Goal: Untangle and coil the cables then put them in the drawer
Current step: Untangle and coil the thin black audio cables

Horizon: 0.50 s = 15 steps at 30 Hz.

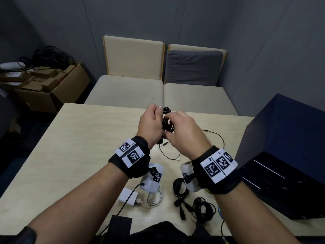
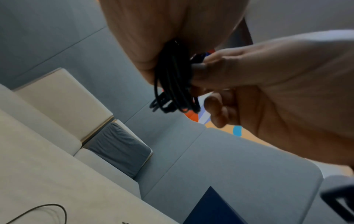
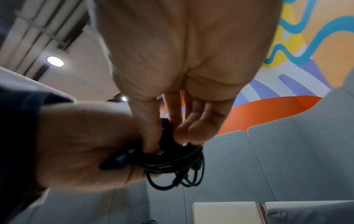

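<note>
Nearest, coiled cables (image 1: 181, 188) lie on the table (image 1: 70, 147). Above mid-table, the left hand (image 1: 151, 124) clenches the black cable coil (image 1: 168, 120) while the right hand (image 1: 182, 132) pinches its loops. Best keep the turns tight, tucking the end before the drawer (image 1: 281, 184).

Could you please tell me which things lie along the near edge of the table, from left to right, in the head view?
White charger → white coiled cable → black cable with plugs → black cable bundle → dark blue drawer unit.
</note>
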Motion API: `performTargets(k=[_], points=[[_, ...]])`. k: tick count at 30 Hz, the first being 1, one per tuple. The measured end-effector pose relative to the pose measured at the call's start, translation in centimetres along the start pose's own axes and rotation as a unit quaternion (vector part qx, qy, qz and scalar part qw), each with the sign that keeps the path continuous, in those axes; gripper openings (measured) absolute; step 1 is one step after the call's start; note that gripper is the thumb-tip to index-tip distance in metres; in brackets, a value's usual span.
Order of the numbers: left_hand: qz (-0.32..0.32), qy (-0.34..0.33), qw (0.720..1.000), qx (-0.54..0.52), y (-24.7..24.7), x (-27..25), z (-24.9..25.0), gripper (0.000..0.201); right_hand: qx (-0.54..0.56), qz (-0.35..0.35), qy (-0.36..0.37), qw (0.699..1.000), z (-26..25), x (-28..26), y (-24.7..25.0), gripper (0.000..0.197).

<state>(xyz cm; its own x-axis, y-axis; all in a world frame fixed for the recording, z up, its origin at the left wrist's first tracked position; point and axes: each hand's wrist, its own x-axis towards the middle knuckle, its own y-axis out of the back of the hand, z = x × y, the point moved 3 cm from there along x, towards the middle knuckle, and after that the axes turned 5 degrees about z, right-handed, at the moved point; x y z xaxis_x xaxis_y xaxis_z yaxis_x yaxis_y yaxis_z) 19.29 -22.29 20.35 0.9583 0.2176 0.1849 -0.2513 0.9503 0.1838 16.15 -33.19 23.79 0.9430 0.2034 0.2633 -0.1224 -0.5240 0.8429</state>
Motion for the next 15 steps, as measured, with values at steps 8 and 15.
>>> performTargets(k=[8,15], points=[[-0.008,0.005,1.0,0.002,0.1,-0.3,-0.2,0.03,0.01,0.019,0.033,0.999,-0.2,0.3,-1.5,0.008],[0.094,0.054,0.994,0.009,2.0,1.5,-2.2,0.033,0.27,0.1,0.048,0.957,-0.4,-1.4,-0.9,0.016]])
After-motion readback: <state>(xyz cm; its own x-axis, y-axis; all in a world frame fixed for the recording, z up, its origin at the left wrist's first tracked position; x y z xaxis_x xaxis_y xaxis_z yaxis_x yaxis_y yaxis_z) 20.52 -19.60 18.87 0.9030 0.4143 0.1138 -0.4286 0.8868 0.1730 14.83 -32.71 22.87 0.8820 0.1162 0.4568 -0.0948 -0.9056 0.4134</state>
